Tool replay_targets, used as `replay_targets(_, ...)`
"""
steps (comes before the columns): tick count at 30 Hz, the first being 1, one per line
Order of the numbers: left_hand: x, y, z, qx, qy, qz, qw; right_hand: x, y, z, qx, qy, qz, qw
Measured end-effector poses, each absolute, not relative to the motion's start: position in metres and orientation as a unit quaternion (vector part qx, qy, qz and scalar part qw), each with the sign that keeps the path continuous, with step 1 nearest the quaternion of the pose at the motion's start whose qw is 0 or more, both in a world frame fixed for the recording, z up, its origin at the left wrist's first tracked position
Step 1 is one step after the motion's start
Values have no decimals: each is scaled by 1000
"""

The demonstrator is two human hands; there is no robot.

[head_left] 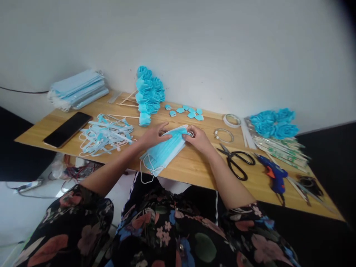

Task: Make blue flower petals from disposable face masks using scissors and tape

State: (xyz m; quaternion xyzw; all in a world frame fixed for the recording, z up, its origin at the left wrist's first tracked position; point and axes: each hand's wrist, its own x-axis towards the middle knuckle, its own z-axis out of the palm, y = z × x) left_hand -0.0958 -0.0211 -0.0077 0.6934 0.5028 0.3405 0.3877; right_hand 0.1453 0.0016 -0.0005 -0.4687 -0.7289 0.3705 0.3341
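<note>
A blue face mask [164,150] lies on the wooden table [194,167], its ear loop hanging over the front edge. My left hand [154,135] rests on the mask's upper left side, fingers pinched on its edge. At the far end of the mask my right hand [198,139] is closed on the mask by its ear loop.
A pile of cut mask strips [107,134], a black phone [68,129], and a stack of masks [78,89] lie left. Blue mask flowers [148,92] and cut pieces [185,111] sit behind. Right: black scissors [236,159], glue gun [274,176], tape rings [232,119], more flowers [275,124].
</note>
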Motion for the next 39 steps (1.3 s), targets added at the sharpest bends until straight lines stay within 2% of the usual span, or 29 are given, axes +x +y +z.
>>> replay_targets(4,-81,-4,13,725,514,257,380,153,5,-1,-453,-636,436,448)
replay_targets(8,-68,14,18,694,526,269,411,158,7,5,-437,-521,539,498)
replay_targets(14,-62,21,13,626,522,322,483,160,1,11,-389,-486,624,473)
replay_targets(18,-60,13,21,596,532,334,499,154,-2,9,-401,-510,626,434)
replay_targets(21,-68,7,32,614,513,334,498,156,0,8,-424,-512,602,443)
replay_targets(24,-86,-1,35,665,496,313,461,169,4,11,-433,-479,583,493)
replay_targets(29,-101,-25,11,777,579,145,202,189,8,24,-443,-456,542,549)
replay_targets(32,-95,-38,-3,804,555,136,164,186,7,24,-445,-441,554,549)
replay_targets(35,-90,-40,-4,786,557,190,188,172,0,25,-442,-424,591,525)
replay_targets(39,-81,-24,1,675,571,328,333,150,-14,49,-402,-461,621,491)
